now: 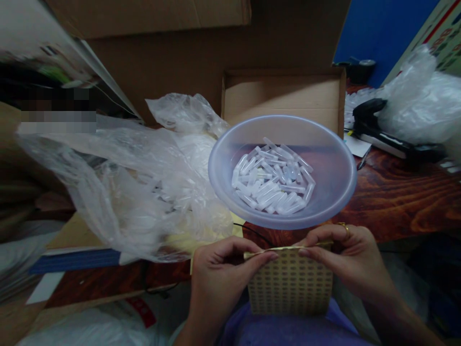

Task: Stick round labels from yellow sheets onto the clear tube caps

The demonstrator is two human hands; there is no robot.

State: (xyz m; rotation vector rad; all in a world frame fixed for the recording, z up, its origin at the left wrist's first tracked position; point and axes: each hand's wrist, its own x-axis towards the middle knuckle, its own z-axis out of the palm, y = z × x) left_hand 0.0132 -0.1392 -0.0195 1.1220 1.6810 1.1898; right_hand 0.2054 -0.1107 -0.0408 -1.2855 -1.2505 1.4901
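Between my two hands hangs a yellowish sheet of small labels (291,283), printed in rows of little dark marks and bent over along its top edge. My left hand (220,278) pinches the upper left of that edge between thumb and fingers. At the upper right, my right hand (347,257), with a ring on one finger, pinches the same edge. Just beyond the hands stands a translucent bluish plastic basin (333,192). Many small clear plastic tubes (270,192) lie in a loose heap inside it.
Left of the basin, a large clear plastic bag (144,192) spreads over the wooden table (403,192). An open cardboard box (284,96) stands behind the basin. Toward the right are a black stapler-like device (389,139) and another plastic bag (425,105).
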